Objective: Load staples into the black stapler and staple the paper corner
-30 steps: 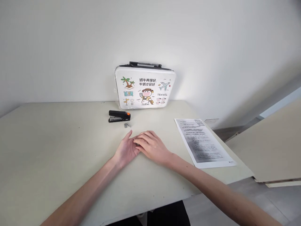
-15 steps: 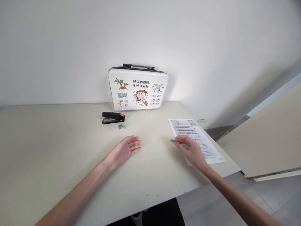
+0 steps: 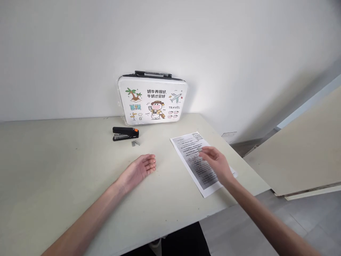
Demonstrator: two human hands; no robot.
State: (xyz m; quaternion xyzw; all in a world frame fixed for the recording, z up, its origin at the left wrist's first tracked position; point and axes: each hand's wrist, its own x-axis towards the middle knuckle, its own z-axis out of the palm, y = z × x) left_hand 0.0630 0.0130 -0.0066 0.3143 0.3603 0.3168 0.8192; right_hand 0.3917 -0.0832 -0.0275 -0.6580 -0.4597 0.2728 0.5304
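Observation:
My right hand (image 3: 216, 163) is above the printed sheet of paper (image 3: 183, 145), with thumb and fingers pinched on a small grey strip of staples (image 3: 199, 149). The hand covers part of the sheet's right side. My left hand (image 3: 141, 168) rests on its side on the table, fingers loosely extended, with nothing in it. Beyond the left hand lie small grey staple strips (image 3: 135, 143). Just behind them sits a black stapler (image 3: 125, 133) with an orange button.
A white cartoon-printed case (image 3: 153, 99) with a black handle stands against the wall at the back of the pale table (image 3: 66, 170). To the right, past the table edge, is a pale panel (image 3: 306, 153) above the grey floor.
The sheet has slid left across the table. My right hand has moved slightly forward and now covers its right part, still pinching the staples. My left hand has hardly moved.

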